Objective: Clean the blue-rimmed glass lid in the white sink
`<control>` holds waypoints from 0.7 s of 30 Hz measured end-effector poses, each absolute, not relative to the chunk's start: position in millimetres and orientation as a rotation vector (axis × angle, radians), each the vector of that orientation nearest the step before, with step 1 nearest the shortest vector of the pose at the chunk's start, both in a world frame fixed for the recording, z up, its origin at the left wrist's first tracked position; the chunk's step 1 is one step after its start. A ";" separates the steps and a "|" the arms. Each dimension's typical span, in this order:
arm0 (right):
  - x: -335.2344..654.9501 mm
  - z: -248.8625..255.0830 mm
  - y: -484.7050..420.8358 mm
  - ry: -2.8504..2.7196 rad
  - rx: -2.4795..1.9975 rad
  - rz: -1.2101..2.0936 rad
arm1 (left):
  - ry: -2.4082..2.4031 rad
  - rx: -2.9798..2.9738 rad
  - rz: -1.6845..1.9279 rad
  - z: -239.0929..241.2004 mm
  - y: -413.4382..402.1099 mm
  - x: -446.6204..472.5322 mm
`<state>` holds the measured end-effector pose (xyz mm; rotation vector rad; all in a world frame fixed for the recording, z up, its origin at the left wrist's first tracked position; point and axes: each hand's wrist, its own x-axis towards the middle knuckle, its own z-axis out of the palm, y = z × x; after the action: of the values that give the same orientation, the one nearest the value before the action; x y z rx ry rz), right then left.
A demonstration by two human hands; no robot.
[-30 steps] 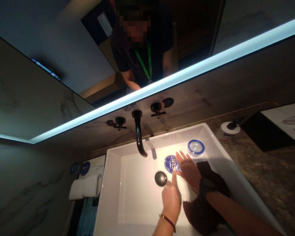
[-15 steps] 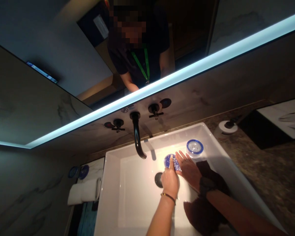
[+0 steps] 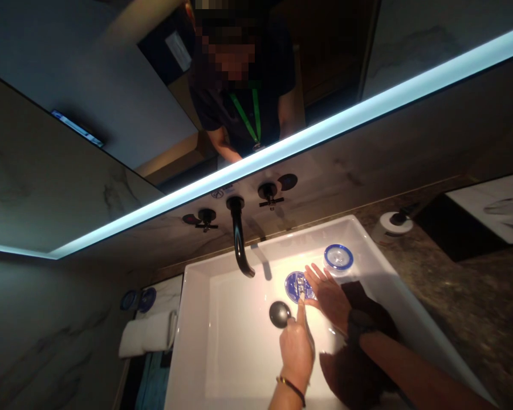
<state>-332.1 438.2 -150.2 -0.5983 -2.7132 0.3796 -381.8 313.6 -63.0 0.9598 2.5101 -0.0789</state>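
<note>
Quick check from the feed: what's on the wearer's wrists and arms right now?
Left hand: bare forearm, thin dark bracelet with a gold bead at the wrist. Right hand: bare forearm, black wristwatch. No sleeves or gloves in view.

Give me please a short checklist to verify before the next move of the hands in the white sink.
1. Left hand position: index finger points at the round blue lid lying in the rectangular white sink; contact cannot tell.
2. Right hand position: flat, fingers spread beside the lid; ok.
3. Either hand gripping something: neither appears to; ok.
4. Round dark drain plug uncovered, left of the left hand: ok.
5. Clear glass with a blue rim upright in the sink's far right part, apart from both hands: ok.
6. Water from the curved black faucet: none seen; ok.
</note>
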 end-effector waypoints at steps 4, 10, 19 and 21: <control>-331.9 -149.4 437.0 -2.739 -0.604 0.386 | 2.537 0.959 -0.040 -56.6 322.6 -389.9; -331.5 -148.3 436.4 -2.723 -0.616 0.425 | 2.484 0.955 -0.038 -62.3 318.3 -382.5; -331.0 -153.2 436.7 -2.670 -0.587 0.393 | 2.529 0.956 -0.011 -67.3 322.3 -381.4; -331.3 -154.5 436.4 -2.657 -0.587 0.376 | 2.551 0.973 0.002 -65.9 326.7 -383.5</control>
<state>-331.3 436.4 -154.5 -0.5872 -2.6568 0.3758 -383.5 326.7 -65.9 0.9735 2.5510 0.0019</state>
